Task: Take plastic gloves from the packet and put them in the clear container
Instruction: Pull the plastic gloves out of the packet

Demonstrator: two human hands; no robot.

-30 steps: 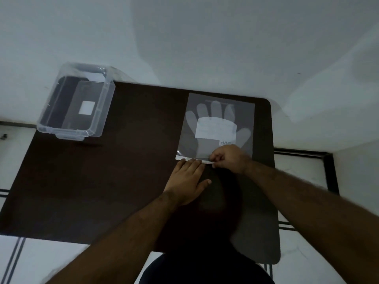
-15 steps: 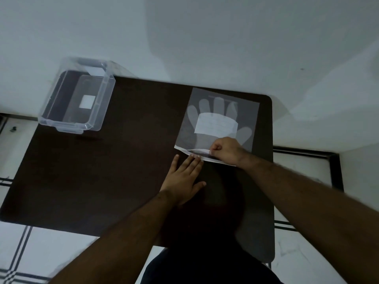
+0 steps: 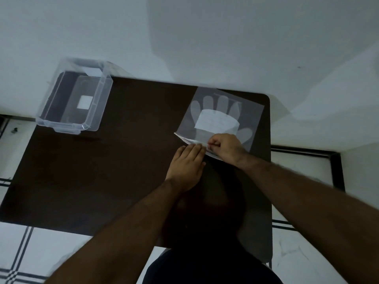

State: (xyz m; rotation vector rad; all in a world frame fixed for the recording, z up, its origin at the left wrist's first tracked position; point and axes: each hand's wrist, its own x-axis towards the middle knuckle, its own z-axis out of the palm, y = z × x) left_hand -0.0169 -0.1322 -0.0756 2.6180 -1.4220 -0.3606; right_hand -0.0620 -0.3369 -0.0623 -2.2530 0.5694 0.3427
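Observation:
A flat see-through packet of plastic gloves (image 3: 219,117), with a white label and glove shapes showing through, lies at the far right of the dark table (image 3: 127,160). My right hand (image 3: 224,147) is closed in a pinch on the packet's near edge, which is lifted slightly. My left hand (image 3: 187,162) lies flat, fingers together, with the fingertips pressing on the same near edge just left of the right hand. The clear container (image 3: 74,97) stands open at the table's far left corner, with only a white sticker visible on its bottom.
A white wall runs behind the table. Tiled floor with dark lines shows at the lower left. A black metal frame (image 3: 336,171) stands on the floor to the right of the table. My dark-clothed body is at the bottom edge.
My right hand has pulled the packet's near edge up and open a little, and the packet has turned slightly. My left hand stayed pressed at that edge.

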